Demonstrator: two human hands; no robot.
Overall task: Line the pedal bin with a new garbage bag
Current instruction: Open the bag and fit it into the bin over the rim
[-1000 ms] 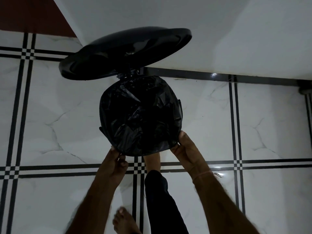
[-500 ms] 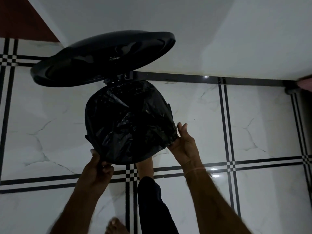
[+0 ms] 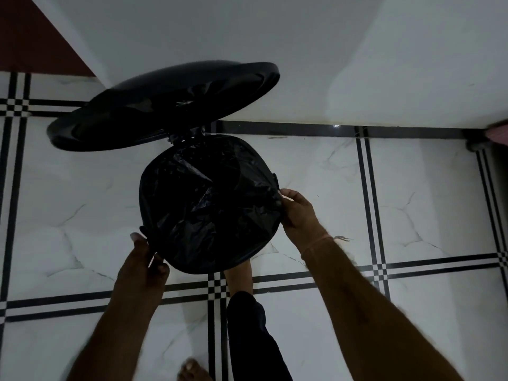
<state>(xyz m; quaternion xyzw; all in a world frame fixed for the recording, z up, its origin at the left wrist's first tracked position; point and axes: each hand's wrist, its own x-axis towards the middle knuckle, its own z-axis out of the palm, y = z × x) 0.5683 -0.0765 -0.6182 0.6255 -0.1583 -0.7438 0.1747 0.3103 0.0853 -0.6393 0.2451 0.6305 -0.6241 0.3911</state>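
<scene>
A round black pedal bin stands on the tiled floor with its lid raised toward the wall. A crinkled black garbage bag fills the bin's mouth and is folded over the rim. My left hand pinches the bag's edge at the near left of the rim. My right hand grips the bag's edge at the right side of the rim. A bare foot reaches under the bin's near edge, where the pedal is hidden.
White marble tiles with black stripe borders surround the bin. A white wall rises just behind it. A dark red surface shows at the top left. My other foot stands at the bottom.
My right hand has slid up along the rim's right side. My left hand has moved left along the near rim. The view has shifted slightly.
</scene>
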